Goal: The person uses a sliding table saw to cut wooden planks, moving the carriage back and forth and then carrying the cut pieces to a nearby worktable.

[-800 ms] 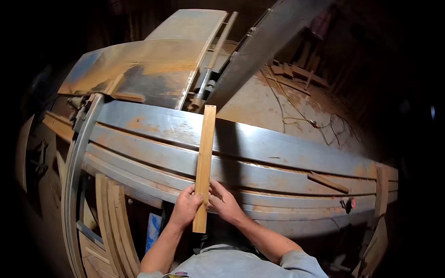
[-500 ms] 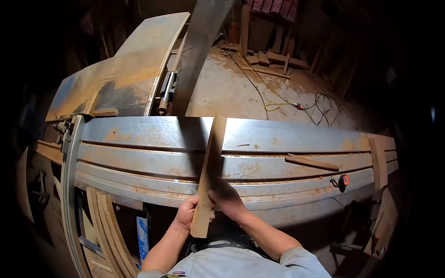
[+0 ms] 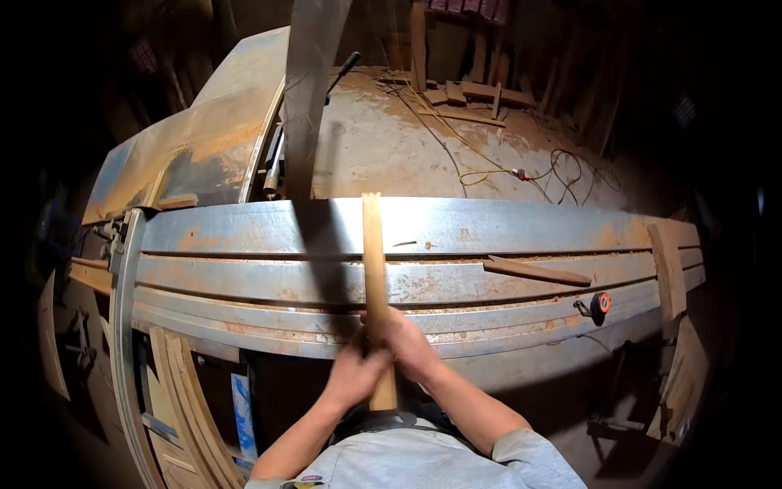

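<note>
From left to right: tan, curved wooden strips stand at the near edge of a silver, grooved metal bench, presumably stacked there out of the way. The left hand is closed round the near part of a long, straight, yellow-brown wooden bar, which points away over the bench (contact cannot be judged). The right hand grips its other side, probably for balance. Beyond, a slim, brown wooden offcut lies aslant, seemingly laid aside, near a round, black-and-orange knob.

Slotted metal table with wood strip, sawdust
</note>
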The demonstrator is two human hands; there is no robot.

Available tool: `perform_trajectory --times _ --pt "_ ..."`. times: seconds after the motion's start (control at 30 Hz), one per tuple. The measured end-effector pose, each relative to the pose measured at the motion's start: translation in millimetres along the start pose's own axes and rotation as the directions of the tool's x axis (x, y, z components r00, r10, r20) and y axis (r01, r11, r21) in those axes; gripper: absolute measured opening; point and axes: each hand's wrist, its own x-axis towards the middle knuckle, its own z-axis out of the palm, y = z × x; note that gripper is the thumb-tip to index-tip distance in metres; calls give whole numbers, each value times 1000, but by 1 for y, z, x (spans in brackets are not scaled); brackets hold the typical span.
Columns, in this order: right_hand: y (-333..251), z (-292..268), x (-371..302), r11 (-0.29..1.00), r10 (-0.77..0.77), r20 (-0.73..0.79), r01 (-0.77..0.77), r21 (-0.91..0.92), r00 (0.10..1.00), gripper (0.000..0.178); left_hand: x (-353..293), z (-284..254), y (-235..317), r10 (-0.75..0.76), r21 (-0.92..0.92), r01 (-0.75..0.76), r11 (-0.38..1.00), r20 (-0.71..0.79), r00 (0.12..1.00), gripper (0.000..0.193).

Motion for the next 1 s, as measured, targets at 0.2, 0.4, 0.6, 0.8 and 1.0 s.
perform_trajectory --times 0.2,0.4,0.6,0.8,1.0 --pt "-24 -80 -4 909 337 -50 -311 279 940 51 -19 -16 11 -9 82 -15 997 285 959 66" --pt "-68 -115 -32 77 -233 -466 -462 -884 853 41 -68 -87 -53 139 396 10 918 -346 928 43" --pt "-67 -227 -58 427 -231 -802 -683 -592 551 29 -161 -144 -113 104 380 315 870 -765 636 37" --pt "-113 -130 -75 -319 -328 -133 -242 -916 935 60 -248 -191 -146 134 259 659 706 -963 235 38" --pt "-73 -140 -21 -443 -383 207 18 -896 900 62 -285 -194 -164 0 171 921 349 -983 183 70"
